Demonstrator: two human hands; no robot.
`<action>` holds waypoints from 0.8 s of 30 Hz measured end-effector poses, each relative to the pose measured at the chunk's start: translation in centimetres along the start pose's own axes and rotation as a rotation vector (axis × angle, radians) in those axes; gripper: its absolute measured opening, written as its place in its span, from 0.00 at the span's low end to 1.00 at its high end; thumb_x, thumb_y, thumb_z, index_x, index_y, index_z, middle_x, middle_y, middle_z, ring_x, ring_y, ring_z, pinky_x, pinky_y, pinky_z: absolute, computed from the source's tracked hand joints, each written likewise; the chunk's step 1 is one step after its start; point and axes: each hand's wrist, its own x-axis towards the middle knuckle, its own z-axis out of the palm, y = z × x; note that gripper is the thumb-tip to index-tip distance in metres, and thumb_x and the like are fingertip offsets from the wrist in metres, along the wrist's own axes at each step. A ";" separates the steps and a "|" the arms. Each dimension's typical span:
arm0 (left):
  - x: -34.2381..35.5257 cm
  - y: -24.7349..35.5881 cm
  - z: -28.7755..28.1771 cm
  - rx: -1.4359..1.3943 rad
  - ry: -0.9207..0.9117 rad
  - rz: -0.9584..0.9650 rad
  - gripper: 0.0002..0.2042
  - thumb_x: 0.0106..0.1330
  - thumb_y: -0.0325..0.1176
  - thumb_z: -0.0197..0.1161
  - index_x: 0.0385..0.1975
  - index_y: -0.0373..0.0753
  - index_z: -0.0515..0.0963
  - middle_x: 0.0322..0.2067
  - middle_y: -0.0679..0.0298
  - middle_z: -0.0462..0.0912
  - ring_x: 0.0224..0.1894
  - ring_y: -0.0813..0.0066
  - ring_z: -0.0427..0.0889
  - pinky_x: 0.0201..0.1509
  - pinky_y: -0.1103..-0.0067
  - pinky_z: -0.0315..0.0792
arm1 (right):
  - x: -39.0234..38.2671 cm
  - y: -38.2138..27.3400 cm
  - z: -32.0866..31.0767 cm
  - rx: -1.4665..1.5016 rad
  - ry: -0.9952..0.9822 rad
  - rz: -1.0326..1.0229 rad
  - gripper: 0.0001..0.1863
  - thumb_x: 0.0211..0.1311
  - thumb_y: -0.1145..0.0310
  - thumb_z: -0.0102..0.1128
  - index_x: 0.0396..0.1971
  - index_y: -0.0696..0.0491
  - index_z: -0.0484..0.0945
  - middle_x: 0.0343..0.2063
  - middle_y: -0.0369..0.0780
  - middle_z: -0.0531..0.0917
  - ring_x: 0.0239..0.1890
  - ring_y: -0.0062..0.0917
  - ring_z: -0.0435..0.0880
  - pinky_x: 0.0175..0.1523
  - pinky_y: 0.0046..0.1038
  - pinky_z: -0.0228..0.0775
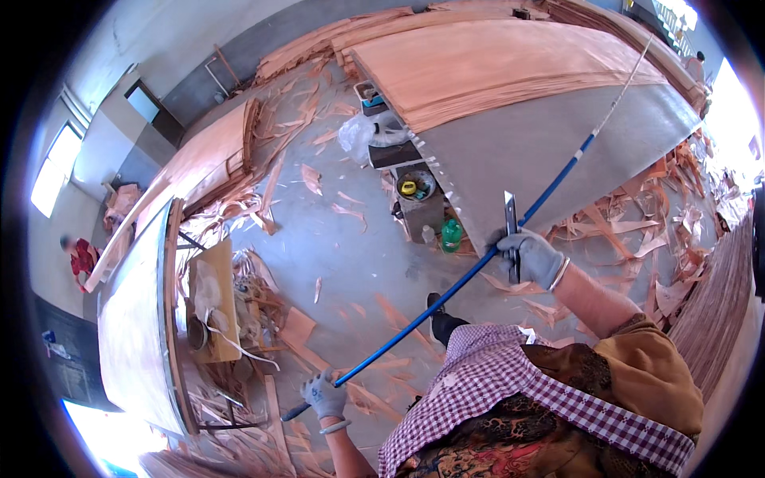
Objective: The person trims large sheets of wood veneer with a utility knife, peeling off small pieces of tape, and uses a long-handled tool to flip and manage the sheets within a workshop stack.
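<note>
A long blue pole (422, 314) with a pale, thinner far section runs slantwise across my front. Near its dark lower end, my gloved left hand (323, 395) is wrapped round it. Higher up, my gloved right hand (535, 256) grips the pole together with a knife (511, 211), whose flat metal blade points up and away from me. The pole's far part passes over a grey tabletop (550, 139), and its tip reaches over the stack of thin wood veneer sheets (510, 64) on that table.
Under the table's left edge stand a bowl with a yellow tape measure (409, 188) and a green bottle (452, 236). Another veneer stack (199, 159) and a bench (135, 319) are at left. Veneer scraps (311, 179) litter the floor. A person in red (83, 259) is far left.
</note>
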 end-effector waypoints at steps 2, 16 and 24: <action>4.1 -0.5 -1.0 0.092 0.062 -0.054 0.09 0.53 0.42 0.63 0.31 0.47 0.81 0.28 0.62 0.82 0.36 0.58 0.79 0.49 0.64 0.63 | 3.5 -1.6 1.7 0.092 0.014 0.030 0.07 0.59 0.76 0.50 0.34 0.56 0.77 0.25 0.39 0.79 0.16 0.21 0.73 0.20 0.22 0.68; 32.3 5.0 -6.1 -0.225 0.031 -0.016 0.16 0.53 0.47 0.69 0.32 0.41 0.83 0.24 0.62 0.84 0.28 0.67 0.83 0.36 0.73 0.75 | 27.7 -12.5 7.3 -0.032 -0.087 -0.162 0.11 0.61 0.73 0.53 0.42 0.56 0.78 0.32 0.36 0.80 0.31 0.17 0.77 0.32 0.24 0.71; 51.4 15.1 -8.8 -0.626 0.007 0.375 0.12 0.58 0.35 0.66 0.37 0.33 0.80 0.26 0.59 0.83 0.26 0.71 0.78 0.34 0.74 0.73 | 38.9 -13.5 1.7 -0.061 0.353 -0.334 0.12 0.63 0.67 0.55 0.43 0.56 0.76 0.35 0.42 0.82 0.37 0.27 0.83 0.40 0.27 0.76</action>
